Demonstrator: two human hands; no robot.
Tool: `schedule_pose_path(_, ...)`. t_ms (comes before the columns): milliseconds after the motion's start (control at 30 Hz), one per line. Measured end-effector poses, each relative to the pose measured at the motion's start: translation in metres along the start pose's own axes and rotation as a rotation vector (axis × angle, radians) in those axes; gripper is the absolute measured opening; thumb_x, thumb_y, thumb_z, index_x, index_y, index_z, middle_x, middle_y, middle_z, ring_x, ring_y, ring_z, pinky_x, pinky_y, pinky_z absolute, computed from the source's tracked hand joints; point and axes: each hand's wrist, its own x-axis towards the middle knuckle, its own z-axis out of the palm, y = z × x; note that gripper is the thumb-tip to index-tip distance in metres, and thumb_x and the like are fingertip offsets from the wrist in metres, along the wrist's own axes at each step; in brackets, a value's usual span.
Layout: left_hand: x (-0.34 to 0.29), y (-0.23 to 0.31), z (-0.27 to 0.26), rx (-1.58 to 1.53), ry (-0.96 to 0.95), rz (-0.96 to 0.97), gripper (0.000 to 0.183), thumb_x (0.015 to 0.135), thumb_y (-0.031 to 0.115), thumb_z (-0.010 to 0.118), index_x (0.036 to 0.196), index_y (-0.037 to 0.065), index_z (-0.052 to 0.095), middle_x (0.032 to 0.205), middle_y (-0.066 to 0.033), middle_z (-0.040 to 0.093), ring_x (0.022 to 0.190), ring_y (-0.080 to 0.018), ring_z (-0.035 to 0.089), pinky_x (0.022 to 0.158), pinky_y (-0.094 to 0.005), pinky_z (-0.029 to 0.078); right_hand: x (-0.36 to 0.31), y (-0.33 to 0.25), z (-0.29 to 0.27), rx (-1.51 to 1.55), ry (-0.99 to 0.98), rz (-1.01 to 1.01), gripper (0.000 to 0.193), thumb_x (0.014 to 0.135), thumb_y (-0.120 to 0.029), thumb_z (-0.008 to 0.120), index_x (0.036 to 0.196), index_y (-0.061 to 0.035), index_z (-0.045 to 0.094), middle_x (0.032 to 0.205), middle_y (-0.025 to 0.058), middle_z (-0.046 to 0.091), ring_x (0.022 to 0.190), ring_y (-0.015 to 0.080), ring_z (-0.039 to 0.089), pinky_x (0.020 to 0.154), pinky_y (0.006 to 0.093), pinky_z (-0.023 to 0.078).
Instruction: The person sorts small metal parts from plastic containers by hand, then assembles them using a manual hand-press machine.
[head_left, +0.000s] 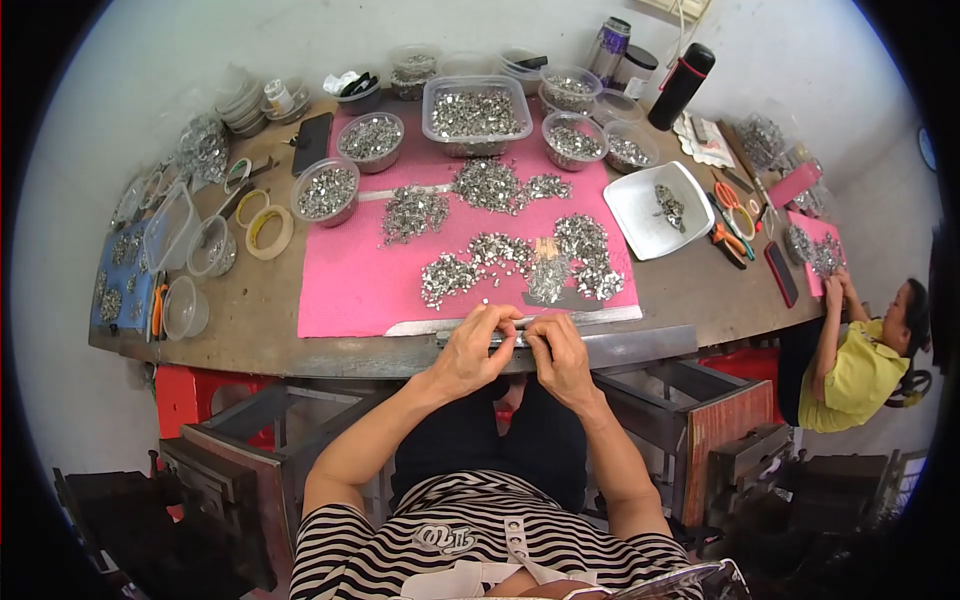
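My left hand [472,348] and my right hand [562,360] meet at the table's front edge, their fingertips almost together. Both are closed in a pinch; whatever they hold is too small and too covered to make out. Below the fingers a grey metal strip [640,346] runs along the edge. Just beyond lies a pink mat [350,285] bearing several heaps of small silvery metal pieces. The nearest are a heap [449,278] past my left hand and another [588,258] past my right. Between them a pale bristled brush [547,275] rests on small pieces.
Plastic tubs of metal pieces, such as a square tub [476,115], line the mat's far side. At right are a white tray [655,215], orange-handled pliers [732,240] and a black flask [682,88]. Tape rolls [269,231] lie left. A co-worker in yellow [860,375] sits at far right.
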Motion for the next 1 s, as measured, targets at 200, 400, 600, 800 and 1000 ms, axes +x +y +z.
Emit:
schedule_pose_path(200,0.0,-0.001,0.002,0.043,0.004,0.052,0.043,0.082,-0.007,0.067,0.123,-0.001,0.055,0.092,-0.0117,0.063,0.086,-0.0265,0.065,0.077,-0.0374,0.053,0.003,-0.007,-0.003,-0.242,0.026,-0.231,0.016,0.083,-0.001,0.07,0.097,-0.0015,0.063,0.095,0.0096,0.063,0.086,0.027,0.061,0.08,0.0391,0.045)
schedule_pose_path(400,0.0,0.0,0.005,0.048,0.009,0.061,0.046,0.083,-0.008,0.067,0.126,0.0,0.054,0.092,-0.0121,0.063,0.086,-0.0282,0.065,0.078,-0.0385,0.052,0.0,-0.006,-0.002,-0.253,0.059,-0.251,0.02,0.082,-0.001,0.071,0.101,-0.0017,0.066,0.098,0.0081,0.066,0.09,0.0251,0.064,0.082,0.0383,0.045)
schedule_pose_path(600,0.001,0.0,0.005,0.073,0.001,0.082,0.049,0.082,-0.008,0.067,0.128,0.0,0.053,0.09,-0.012,0.063,0.085,-0.0293,0.064,0.077,-0.0398,0.052,-0.007,-0.005,-0.005,0.011,0.144,0.018,0.017,0.086,0.003,0.069,0.103,-0.0011,0.069,0.098,0.0108,0.07,0.09,0.0266,0.066,0.082,0.0374,0.048)
schedule_pose_path(800,0.005,0.002,0.002,0.073,-0.041,0.114,0.049,0.081,-0.009,0.068,0.127,-0.001,0.054,0.087,-0.0116,0.063,0.084,-0.0298,0.063,0.075,-0.0395,0.052,-0.012,0.001,-0.003,0.137,0.164,0.158,0.016,0.087,0.006,0.067,0.101,0.0005,0.069,0.096,0.0126,0.07,0.087,0.0282,0.067,0.079,0.0363,0.051)
schedule_pose_path(1000,0.015,0.003,-0.004,0.124,-0.172,0.194,0.047,0.083,-0.007,0.065,0.129,0.0,0.054,0.09,-0.0137,0.063,0.083,-0.0325,0.061,0.073,-0.0415,0.051,-0.011,0.001,-0.002,0.156,0.177,0.162,0.016,0.087,0.007,0.066,0.101,0.0011,0.068,0.095,0.013,0.07,0.085,0.0275,0.066,0.075,0.0351,0.052)
